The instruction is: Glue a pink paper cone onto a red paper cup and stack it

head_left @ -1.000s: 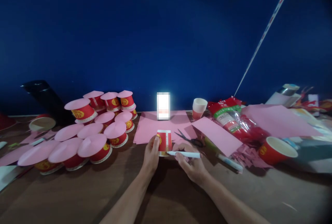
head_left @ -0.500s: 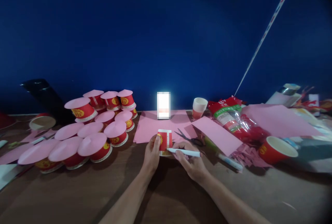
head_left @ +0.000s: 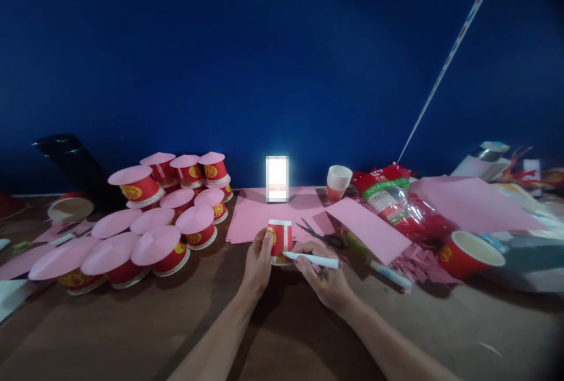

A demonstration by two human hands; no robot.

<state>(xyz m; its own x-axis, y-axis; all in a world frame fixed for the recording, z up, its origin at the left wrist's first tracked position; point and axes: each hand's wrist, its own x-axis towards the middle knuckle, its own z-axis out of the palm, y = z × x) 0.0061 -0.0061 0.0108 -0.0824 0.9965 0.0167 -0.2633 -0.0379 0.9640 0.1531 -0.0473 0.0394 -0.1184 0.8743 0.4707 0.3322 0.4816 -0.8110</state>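
The cup (head_left: 282,241) is held in front of the body by the left hand (head_left: 257,260), which is clamped around its left side, with the thumb laid on the near face. A white pen (head_left: 315,260) is gripped between the fingers of the right hand (head_left: 324,278), and its tip is directed to the left, against or very near the lower part of the cup's face; whether contact is really made cannot be told. Just beyond this grip, pink sheets (head_left: 251,216) are laid flat, and a bright screen (head_left: 277,174) is stood behind them. The scissors (head_left: 328,238) are left close beyond the right hand. To the left of the grip, many hatted cups (head_left: 197,222) are gathered; to the right, a bag (head_left: 383,190) and a red cup (head_left: 458,254) are placed well apart from it. For good work here, it seems best that the cup be pinched firmly but not squeezed, because a thin wall, as this one probably is, could be bent. The pen should be pressed lightly, and the turning should be done by the left fingers, so that a clean line is obtained. The scissors' points should be avoided by the right knuckles.
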